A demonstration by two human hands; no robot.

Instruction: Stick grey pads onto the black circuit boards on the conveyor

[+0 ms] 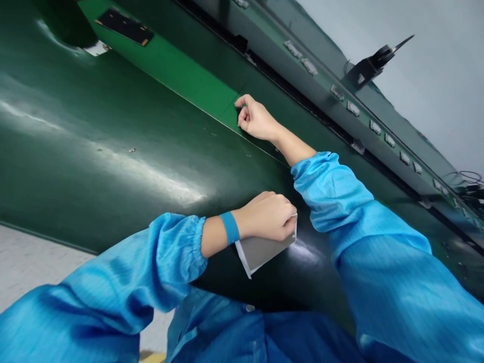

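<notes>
Clock positions taken from centre of view. Left hand (266, 217), blue band (230, 228) at the wrist, just below centre: grip closed on a grey tray (266, 252) with pale edges, which lies at 5 o'clock, partly under the palm. Right hand (257, 118) toward 12 o'clock: grip narrow, thumb and finger about a small dark piece (239, 110), mostly hidden, over the end of a bright green strip (181, 75). Dark flat panel (124, 25) on the strip, 11 o'clock. Small shiny bit (132, 149) on the green counter (94, 186), between 9 and 10. Black device (366, 70) at 2 o'clock bears a pale patch, possibly a label; too small to read. Metal fittings (353, 108) line the raised ledge from 1 toward 4 o'clock.
</notes>
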